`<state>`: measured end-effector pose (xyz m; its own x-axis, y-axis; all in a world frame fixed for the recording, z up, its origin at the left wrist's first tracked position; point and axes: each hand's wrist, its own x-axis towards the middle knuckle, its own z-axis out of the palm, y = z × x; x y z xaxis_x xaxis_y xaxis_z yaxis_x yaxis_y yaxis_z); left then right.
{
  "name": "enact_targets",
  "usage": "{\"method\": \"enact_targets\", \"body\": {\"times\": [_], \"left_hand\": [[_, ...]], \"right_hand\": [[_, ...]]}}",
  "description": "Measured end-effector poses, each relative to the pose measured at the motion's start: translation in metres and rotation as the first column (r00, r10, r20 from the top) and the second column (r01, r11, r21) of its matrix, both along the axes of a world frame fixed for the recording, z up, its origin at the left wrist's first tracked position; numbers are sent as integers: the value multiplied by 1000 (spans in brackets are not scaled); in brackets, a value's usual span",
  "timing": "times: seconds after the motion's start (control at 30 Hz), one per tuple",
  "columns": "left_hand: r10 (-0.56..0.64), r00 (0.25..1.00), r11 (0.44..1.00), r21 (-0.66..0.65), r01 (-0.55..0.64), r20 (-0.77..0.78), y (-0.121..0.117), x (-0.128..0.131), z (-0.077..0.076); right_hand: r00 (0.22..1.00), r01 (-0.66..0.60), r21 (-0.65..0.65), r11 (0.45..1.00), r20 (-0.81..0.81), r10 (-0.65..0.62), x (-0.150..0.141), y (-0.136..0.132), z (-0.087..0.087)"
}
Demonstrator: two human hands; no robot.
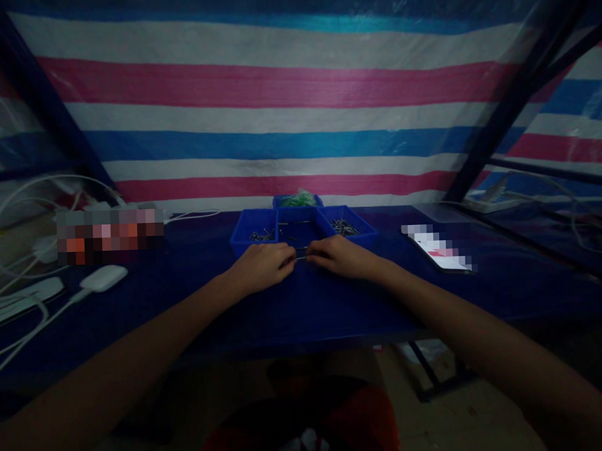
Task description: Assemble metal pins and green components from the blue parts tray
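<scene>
My left hand (265, 265) and my right hand (339, 256) face each other over the near side of the blue trays. Their fingers are closed, pinching opposite ends of a thin metal rod (301, 257) that spans the small gap between them. What else the fingertips cover is hidden. Just beyond my left hand stands a blue tray (236, 232) of small shiny metal parts (262, 236). Behind my right hand a second blue tray (367, 230) contains more slim metal pieces (344, 226). Between these trays, a few thin pieces lie in the middle section (297, 233).
Behind the trays, a blue bin (277, 201) holds green plastic wrapping (300, 198). A lit phone (437, 250) lies on the blue table (304, 311) at right. White cables (33, 337) and a white charger (104, 278) occupy the left. Striped sheeting (298, 143) hangs behind.
</scene>
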<state>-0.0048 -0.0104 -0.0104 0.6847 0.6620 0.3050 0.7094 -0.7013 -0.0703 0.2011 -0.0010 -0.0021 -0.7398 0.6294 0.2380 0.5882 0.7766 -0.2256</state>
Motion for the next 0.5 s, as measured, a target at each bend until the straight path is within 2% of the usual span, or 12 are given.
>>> {"method": "enact_targets", "body": {"times": [0.27,0.5], "left_hand": [[-42,995,999,35,39,95,-2,2,2],[-185,975,981,-31,190,126,-3,2,3]], "right_hand": [[998,-52,-27,998,21,53,-1,0,-1],[991,-132,-60,989,-8,131,-4,-3,-1]]}}
